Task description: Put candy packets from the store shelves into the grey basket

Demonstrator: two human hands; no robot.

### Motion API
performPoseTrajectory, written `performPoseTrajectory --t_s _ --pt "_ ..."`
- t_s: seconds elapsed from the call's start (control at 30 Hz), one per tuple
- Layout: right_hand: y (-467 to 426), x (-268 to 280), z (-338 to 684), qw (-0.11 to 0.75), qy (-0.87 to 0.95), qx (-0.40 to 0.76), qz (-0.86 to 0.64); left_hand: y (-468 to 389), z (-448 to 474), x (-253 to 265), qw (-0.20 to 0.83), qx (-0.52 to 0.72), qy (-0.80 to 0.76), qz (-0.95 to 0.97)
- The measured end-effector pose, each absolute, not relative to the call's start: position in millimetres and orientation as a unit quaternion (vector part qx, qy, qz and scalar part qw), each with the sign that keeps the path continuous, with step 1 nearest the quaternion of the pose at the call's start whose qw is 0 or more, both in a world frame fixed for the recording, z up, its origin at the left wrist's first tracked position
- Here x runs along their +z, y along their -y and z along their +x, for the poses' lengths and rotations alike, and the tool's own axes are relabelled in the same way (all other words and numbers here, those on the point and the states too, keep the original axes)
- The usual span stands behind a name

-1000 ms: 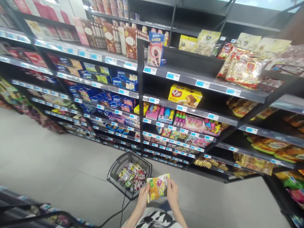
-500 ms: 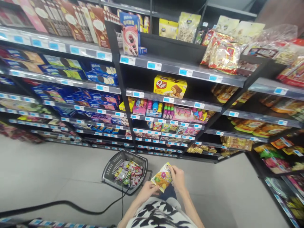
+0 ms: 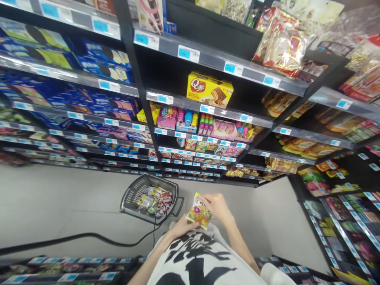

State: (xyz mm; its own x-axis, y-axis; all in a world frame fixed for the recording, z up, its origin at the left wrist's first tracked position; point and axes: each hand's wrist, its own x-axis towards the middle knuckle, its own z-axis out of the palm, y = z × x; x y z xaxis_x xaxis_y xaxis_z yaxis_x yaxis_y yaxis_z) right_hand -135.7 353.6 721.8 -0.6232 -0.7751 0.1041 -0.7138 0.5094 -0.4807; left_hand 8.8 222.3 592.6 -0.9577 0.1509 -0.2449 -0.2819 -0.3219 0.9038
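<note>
A yellow and white candy bag (image 3: 198, 213) is held in front of my body, its printed face turned up. My left hand (image 3: 183, 225) grips its lower edge. At the upper right edge, my right hand (image 3: 216, 205) pinches the bag and covers that corner. To the left of my hands, a grey shopping basket (image 3: 128, 202) stands on the floor, with several colourful snack packets (image 3: 156, 200) inside. Its handle (image 3: 179, 206) sticks out on the side towards me.
Dark shelves with price tags rise ahead, holding a yellow cake box (image 3: 209, 89), blue cookie packs (image 3: 108, 61) and bagged snacks (image 3: 283, 47). A black cable (image 3: 89, 235) runs across the lower left to the basket. More shelving (image 3: 71, 269) is close behind me.
The camera view has come closer to the shelves, so the basket and my hands appear a little higher and further left. My right hand has shifted and covers more of the bag's top.
</note>
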Motion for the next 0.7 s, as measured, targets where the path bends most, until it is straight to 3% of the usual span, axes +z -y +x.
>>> performPoseTrajectory --t_s 0.3,0.47,0.7 --pt "-377 713 -160 0.052 -0.912 -0.256 -0.317 -212 -12 602 0.128 0.780 -0.611 -0.045" --pt "-375 717 -158 0.061 -0.907 -0.297 -0.293 -216 -13 596 0.074 0.799 -0.592 -0.072" --pt "-345 728 -133 0.233 -0.744 -0.616 -0.109 -218 -13 597 -0.012 0.872 -0.437 -0.219"
